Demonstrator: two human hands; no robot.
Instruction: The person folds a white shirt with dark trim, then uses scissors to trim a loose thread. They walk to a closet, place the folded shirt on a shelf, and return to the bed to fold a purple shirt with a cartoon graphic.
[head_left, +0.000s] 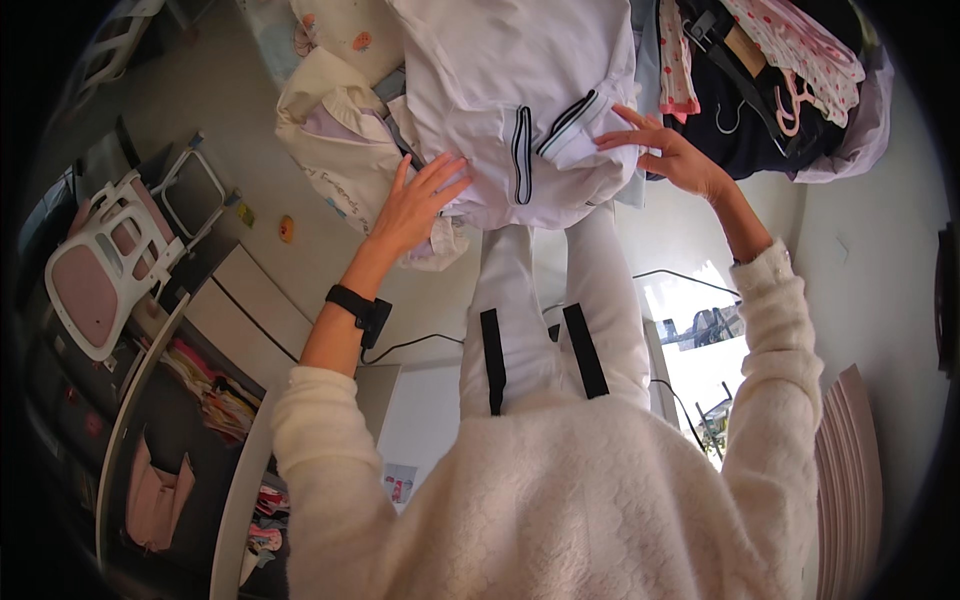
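Note:
A white garment (517, 67) with black-and-white striped ribbed bands is spread out before me. My left hand (420, 199) lies flat on its left lower edge, fingers slightly apart. On the opposite side, my right hand (671, 150) touches the cloth beside a folded striped band (570, 124), its fingers spread. A second striped band (523, 154) stands upright near the middle of the garment. Cream printed fabric with a lilac lining (337, 135) lies under and left of the garment, close to my left hand.
At right is a pile with dark cloth, a black hanger (731, 67), a pink hanger (795, 105) and dotted pink clothing (814, 56). A pink-and-white child's chair (97, 277) and a shelf unit with clothes (214, 390) stand at left. Black cables (409, 346) run behind my legs.

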